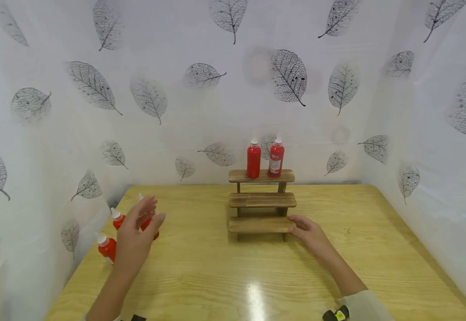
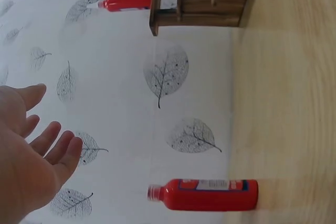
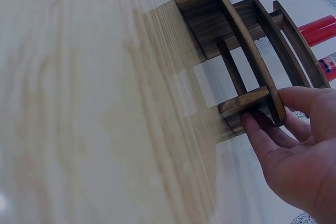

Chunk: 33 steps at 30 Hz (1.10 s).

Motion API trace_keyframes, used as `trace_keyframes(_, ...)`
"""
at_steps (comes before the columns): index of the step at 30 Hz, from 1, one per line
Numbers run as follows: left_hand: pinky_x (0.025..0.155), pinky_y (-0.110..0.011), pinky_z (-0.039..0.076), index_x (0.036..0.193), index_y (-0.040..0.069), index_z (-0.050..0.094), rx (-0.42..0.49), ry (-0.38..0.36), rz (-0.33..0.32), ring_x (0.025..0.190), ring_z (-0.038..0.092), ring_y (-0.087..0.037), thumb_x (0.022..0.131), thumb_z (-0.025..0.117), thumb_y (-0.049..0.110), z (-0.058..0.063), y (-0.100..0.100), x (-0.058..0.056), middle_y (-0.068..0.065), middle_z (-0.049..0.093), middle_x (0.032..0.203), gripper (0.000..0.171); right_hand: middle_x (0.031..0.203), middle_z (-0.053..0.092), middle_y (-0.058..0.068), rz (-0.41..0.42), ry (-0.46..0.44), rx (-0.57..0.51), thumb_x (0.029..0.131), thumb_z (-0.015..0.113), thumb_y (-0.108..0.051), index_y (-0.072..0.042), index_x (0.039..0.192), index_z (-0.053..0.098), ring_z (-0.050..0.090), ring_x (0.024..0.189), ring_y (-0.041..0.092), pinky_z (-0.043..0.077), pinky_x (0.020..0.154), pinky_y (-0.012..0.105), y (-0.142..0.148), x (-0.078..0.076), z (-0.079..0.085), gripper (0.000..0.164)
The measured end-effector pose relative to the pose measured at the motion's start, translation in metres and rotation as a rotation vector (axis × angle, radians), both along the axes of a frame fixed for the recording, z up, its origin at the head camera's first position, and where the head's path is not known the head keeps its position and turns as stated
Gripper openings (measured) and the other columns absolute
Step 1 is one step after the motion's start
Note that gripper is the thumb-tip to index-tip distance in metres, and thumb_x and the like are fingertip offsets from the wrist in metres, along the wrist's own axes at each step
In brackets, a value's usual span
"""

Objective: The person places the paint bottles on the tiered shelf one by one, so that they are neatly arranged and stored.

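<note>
A three-tier wooden step shelf (image 1: pixel 261 199) stands on the table, two red squeeze bottles (image 1: pixel 253 161) with white nozzle caps upright on its top tier. The right hand (image 1: pixel 307 234) grips the right end of the lowest tier; in the right wrist view, fingers (image 3: pixel 257 132) reach beneath the board's edge. Over at the left, my left hand (image 1: pixel 132 234) hovers with fingers spread loosely, holding nothing. Just behind it stands a red bottle (image 1: pixel 155 234), partly hidden by the hand. That hand and a red bottle (image 2: pixel 210 194) appear apart in the left wrist view.
Two more red bottles, a rear one (image 1: pixel 117 219) and a front one (image 1: pixel 107 248), stand at the table's left edge. White leaf-print sheeting (image 1: pixel 216 111) encloses the back and sides of the light wooden table (image 1: pixel 200 276).
</note>
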<state>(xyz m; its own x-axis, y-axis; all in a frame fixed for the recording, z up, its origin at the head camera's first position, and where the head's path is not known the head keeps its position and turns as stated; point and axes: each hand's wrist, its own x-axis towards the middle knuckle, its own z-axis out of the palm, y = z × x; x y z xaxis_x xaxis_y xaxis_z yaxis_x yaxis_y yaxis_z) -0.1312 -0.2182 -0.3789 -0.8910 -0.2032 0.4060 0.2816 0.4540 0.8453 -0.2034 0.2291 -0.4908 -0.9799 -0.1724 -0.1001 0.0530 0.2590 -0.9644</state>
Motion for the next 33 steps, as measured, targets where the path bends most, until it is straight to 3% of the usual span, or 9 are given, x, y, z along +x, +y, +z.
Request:
trace_keyframes(5, 0.092, -0.001, 0.043, 0.143, 0.019, 0.055, -0.008, -0.08, 0.138, 0.115, 0.055, 0.002, 0.094, 0.073, 0.021, -0.013, -0.021, 0.019, 0.001, 0.061, 0.135, 0.052, 0.159, 0.035, 0.022, -0.005, 0.002, -0.003, 0.097, 0.066, -0.036, -0.01, 0.147, 0.048, 0.024, 0.15, 0.045, 0.029, 0.118, 0.063, 0.0, 0.0, 0.0, 0.058)
trace_keyframes(10, 0.09, -0.007, 0.045, 0.147, 0.027, 0.051, -0.029, -0.219, 0.339, 0.125, 0.05, -0.013, 0.097, 0.068, 0.036, -0.024, -0.048, 0.033, 0.001, 0.055, 0.145, 0.054, 0.159, 0.034, 0.023, -0.008, 0.002, -0.005, 0.098, 0.066, -0.035, -0.009, 0.147, 0.048, 0.024, 0.15, 0.045, 0.029, 0.118, 0.062, 0.001, 0.001, 0.0, 0.059)
trace_keyframes(12, 0.093, -0.009, 0.045, 0.148, 0.028, 0.05, -0.022, -0.244, 0.403, 0.128, 0.047, -0.016, 0.097, 0.066, 0.039, -0.029, -0.059, 0.036, 0.001, 0.053, 0.146, 0.054, 0.16, 0.033, 0.024, -0.009, 0.0, -0.009, 0.098, 0.066, -0.034, -0.008, 0.148, 0.047, 0.023, 0.15, 0.045, 0.029, 0.118, 0.062, 0.001, 0.001, 0.001, 0.059)
trace_keyframes(15, 0.096, -0.004, 0.04, 0.147, 0.023, 0.052, -0.015, -0.215, 0.468, 0.13, 0.046, -0.014, 0.098, 0.067, 0.035, -0.036, -0.074, 0.037, -0.002, 0.054, 0.146, 0.053, 0.159, 0.033, 0.024, -0.013, 0.001, -0.008, 0.099, 0.065, -0.033, -0.007, 0.148, 0.047, 0.023, 0.15, 0.045, 0.03, 0.118, 0.061, 0.001, 0.001, 0.003, 0.059)
trace_keyframes(19, 0.09, 0.0, 0.038, 0.147, 0.016, 0.052, -0.013, -0.246, 0.471, 0.125, 0.047, -0.007, 0.097, 0.067, 0.036, -0.044, -0.095, 0.035, -0.006, 0.054, 0.146, 0.056, 0.159, 0.034, 0.024, -0.008, 0.002, -0.008, 0.099, 0.065, -0.033, -0.006, 0.148, 0.046, 0.023, 0.15, 0.045, 0.029, 0.119, 0.061, 0.001, 0.002, 0.004, 0.059)
trace_keyframes(23, 0.079, 0.001, 0.039, 0.148, 0.014, 0.049, -0.032, -0.382, 0.427, 0.126, 0.048, -0.016, 0.098, 0.064, 0.044, -0.051, -0.11, 0.031, -0.009, 0.051, 0.146, 0.06, 0.16, 0.034, 0.023, -0.002, -0.003, -0.011, 0.099, 0.065, -0.033, -0.008, 0.148, 0.047, 0.022, 0.151, 0.045, 0.027, 0.119, 0.061, 0.0, 0.003, 0.004, 0.058)
trace_keyframes(26, 0.101, -0.019, 0.049, 0.151, 0.013, 0.044, -0.03, -0.461, 0.394, 0.133, 0.045, -0.028, 0.099, 0.06, 0.047, -0.056, -0.115, 0.028, -0.012, 0.047, 0.151, 0.065, 0.16, 0.034, 0.023, 0.003, 0.0, -0.007, 0.099, 0.065, -0.034, -0.008, 0.148, 0.046, 0.022, 0.151, 0.045, 0.028, 0.119, 0.062, -0.001, 0.003, 0.005, 0.059)
trace_keyframes(30, 0.112, -0.056, 0.041, 0.156, 0.012, 0.036, -0.029, -0.504, 0.362, 0.137, 0.042, -0.035, 0.101, 0.058, 0.044, -0.061, -0.119, 0.025, -0.016, 0.042, 0.156, 0.067, 0.16, 0.034, 0.022, 0.004, -0.007, -0.011, 0.099, 0.065, -0.036, -0.009, 0.148, 0.046, 0.023, 0.15, 0.045, 0.028, 0.119, 0.063, -0.002, 0.003, 0.006, 0.06)
trace_keyframes(33, 0.109, -0.052, 0.042, 0.157, 0.012, 0.032, -0.055, -0.513, 0.34, 0.137, 0.044, -0.039, 0.101, 0.06, 0.036, -0.064, -0.121, 0.024, -0.019, 0.041, 0.156, 0.067, 0.16, 0.035, 0.022, -0.001, -0.013, -0.016, 0.099, 0.065, -0.035, -0.009, 0.148, 0.046, 0.024, 0.151, 0.044, 0.028, 0.119, 0.062, -0.002, 0.003, 0.007, 0.059)
